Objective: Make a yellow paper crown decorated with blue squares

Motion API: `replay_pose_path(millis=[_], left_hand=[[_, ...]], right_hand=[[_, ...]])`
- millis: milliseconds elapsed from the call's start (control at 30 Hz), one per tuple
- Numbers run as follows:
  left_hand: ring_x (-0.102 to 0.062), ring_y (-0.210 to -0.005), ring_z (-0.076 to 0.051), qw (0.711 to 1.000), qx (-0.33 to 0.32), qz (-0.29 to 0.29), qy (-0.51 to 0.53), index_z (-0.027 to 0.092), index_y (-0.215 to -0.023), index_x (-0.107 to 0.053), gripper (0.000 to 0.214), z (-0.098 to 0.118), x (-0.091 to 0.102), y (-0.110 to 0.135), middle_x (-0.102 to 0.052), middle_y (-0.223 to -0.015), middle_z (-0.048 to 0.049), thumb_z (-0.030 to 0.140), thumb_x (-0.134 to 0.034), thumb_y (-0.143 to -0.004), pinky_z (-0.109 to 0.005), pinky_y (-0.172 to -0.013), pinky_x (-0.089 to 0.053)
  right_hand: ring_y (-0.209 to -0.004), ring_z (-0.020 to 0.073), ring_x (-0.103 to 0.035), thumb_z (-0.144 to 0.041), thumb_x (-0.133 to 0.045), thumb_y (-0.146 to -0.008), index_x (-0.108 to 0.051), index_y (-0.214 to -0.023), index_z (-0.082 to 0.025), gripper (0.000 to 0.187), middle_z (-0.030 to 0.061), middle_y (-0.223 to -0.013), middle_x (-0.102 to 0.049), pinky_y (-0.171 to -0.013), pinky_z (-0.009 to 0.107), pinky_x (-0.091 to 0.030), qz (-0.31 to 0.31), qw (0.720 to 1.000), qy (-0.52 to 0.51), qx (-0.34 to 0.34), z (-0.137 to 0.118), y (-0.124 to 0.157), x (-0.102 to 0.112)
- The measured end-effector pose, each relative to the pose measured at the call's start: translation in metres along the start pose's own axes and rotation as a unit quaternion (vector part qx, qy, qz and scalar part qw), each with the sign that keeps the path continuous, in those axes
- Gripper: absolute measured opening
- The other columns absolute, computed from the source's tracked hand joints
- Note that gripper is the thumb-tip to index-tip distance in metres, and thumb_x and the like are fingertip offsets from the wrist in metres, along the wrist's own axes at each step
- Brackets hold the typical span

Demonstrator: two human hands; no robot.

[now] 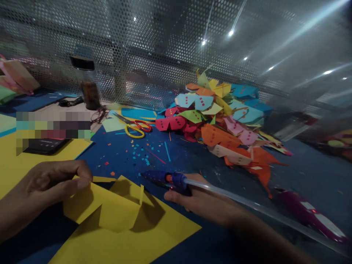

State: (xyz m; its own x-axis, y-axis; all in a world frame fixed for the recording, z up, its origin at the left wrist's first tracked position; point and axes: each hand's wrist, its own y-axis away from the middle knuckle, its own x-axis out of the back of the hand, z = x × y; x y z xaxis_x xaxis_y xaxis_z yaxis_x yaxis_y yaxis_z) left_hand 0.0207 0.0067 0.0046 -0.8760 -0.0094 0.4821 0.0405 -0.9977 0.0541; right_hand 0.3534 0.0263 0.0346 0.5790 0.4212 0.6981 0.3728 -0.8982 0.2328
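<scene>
My left hand (52, 185) pinches the upper left corner of a folded yellow paper piece (115, 207) that rests on a larger yellow sheet (154, 234) on the blue table. My right hand (200, 201) is closed around a blue glue gun (167, 179), whose nozzle points left toward the folded paper. A clear glue stick (247, 203) runs out of the gun's back, over my right forearm.
A pile of coloured folded paper shapes (220, 121) lies at centre right. Yellow-and-red scissors (136, 128) lie behind small paper scraps. A dark jar (89, 91) stands by the perforated metal wall. A purple tool (308, 214) lies at right. A phone (45, 145) rests on yellow paper at left.
</scene>
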Motion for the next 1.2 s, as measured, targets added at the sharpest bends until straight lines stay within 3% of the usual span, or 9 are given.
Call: replay_pose_path(millis=[200, 533, 667, 733, 800, 967, 1067, 1200], left_hand=[[-0.045, -0.06, -0.018, 1.0, -0.021, 0.015, 0.0, 0.027, -0.058, -0.065, 0.038, 0.0, -0.001, 0.0, -0.05, -0.058, 0.0024, 0.06, -0.07, -0.073, -0.027, -0.054, -0.033], [-0.044, -0.063, -0.017, 0.995, -0.008, 0.044, 0.087, 0.025, -0.062, -0.064, 0.034, -0.002, -0.005, -0.003, -0.051, -0.061, 0.0037, 0.055, -0.076, -0.07, -0.023, -0.056, -0.033], [-0.048, -0.065, -0.017, 0.994, -0.032, 0.04, 0.092, 0.024, -0.064, -0.067, 0.032, -0.017, 0.001, -0.015, -0.056, -0.066, 0.0028, 0.054, -0.079, -0.07, -0.021, -0.055, -0.037], [-0.049, -0.063, -0.016, 0.994, -0.041, 0.026, 0.096, 0.024, -0.063, -0.069, 0.033, -0.023, 0.004, -0.02, -0.057, -0.065, 0.0024, 0.054, -0.082, -0.066, -0.021, -0.052, -0.038], [-0.05, -0.064, -0.016, 0.993, -0.041, 0.048, 0.105, 0.024, -0.065, -0.069, 0.033, -0.025, 0.006, -0.022, -0.057, -0.066, 0.0027, 0.055, -0.082, -0.067, -0.02, -0.054, -0.039], [-0.055, -0.064, -0.016, 0.992, -0.038, 0.067, 0.096, 0.025, -0.068, -0.072, 0.034, -0.017, 0.003, -0.022, -0.062, -0.065, 0.0028, 0.058, -0.08, -0.069, -0.02, -0.055, -0.044], [-0.059, -0.06, -0.016, 0.994, -0.05, 0.055, 0.078, 0.025, -0.065, -0.072, 0.035, -0.01, 0.0, -0.02, -0.065, -0.062, 0.0023, 0.059, -0.076, -0.074, -0.022, -0.058, -0.048], [-0.062, -0.059, -0.017, 0.993, -0.07, 0.055, 0.082, 0.026, -0.065, -0.074, 0.035, -0.004, -0.002, -0.018, -0.067, -0.062, 0.0013, 0.059, -0.074, -0.074, -0.023, -0.057, -0.049]], right_hand=[[-0.067, 0.016, -0.057, -0.049, -0.072, -0.09, -0.064, -0.081, -0.023, 0.029, -0.0012, -0.076, -0.065, -0.058, 0.027, -0.038, -0.009, 1.0, 0.011, -0.007, 0.004, -0.001, -0.001], [-0.057, 0.0126, -0.051, -0.06, -0.065, -0.092, -0.059, -0.079, -0.022, 0.041, -0.0043, -0.061, -0.054, -0.052, 0.024, -0.038, -0.008, 0.998, -0.039, -0.053, 0.001, 0.003, -0.002], [-0.057, 0.0139, -0.053, -0.065, -0.065, -0.09, -0.062, -0.087, -0.021, 0.044, -0.0026, -0.061, -0.057, -0.053, 0.026, -0.039, 0.044, 0.996, -0.043, -0.064, 0.005, 0.005, -0.003], [-0.055, 0.0138, -0.052, -0.065, -0.064, -0.089, -0.063, -0.09, -0.021, 0.044, -0.003, -0.06, -0.056, -0.053, 0.026, -0.04, 0.069, 0.995, -0.054, -0.049, 0.005, 0.006, -0.003], [-0.054, 0.0132, -0.051, -0.064, -0.063, -0.09, -0.064, -0.093, -0.022, 0.042, -0.0029, -0.062, -0.057, -0.053, 0.026, -0.041, 0.079, 0.994, -0.076, -0.017, 0.004, 0.007, -0.004], [-0.054, 0.0126, -0.051, -0.066, -0.066, -0.088, -0.065, -0.091, -0.022, 0.044, -0.002, -0.067, -0.058, -0.056, 0.027, -0.045, 0.09, 0.99, -0.109, 0.01, 0.002, 0.014, -0.006], [-0.057, 0.0133, -0.052, -0.065, -0.068, -0.09, -0.063, -0.09, -0.023, 0.042, -0.0031, -0.066, -0.056, -0.054, 0.025, -0.043, 0.08, 0.991, -0.109, 0.023, 0.001, 0.019, -0.008], [-0.061, 0.0122, -0.051, -0.056, -0.067, -0.095, -0.059, -0.084, -0.023, 0.036, -0.0037, -0.071, -0.055, -0.053, 0.024, -0.039, 0.06, 0.988, -0.106, 0.091, -0.007, 0.023, -0.009]])
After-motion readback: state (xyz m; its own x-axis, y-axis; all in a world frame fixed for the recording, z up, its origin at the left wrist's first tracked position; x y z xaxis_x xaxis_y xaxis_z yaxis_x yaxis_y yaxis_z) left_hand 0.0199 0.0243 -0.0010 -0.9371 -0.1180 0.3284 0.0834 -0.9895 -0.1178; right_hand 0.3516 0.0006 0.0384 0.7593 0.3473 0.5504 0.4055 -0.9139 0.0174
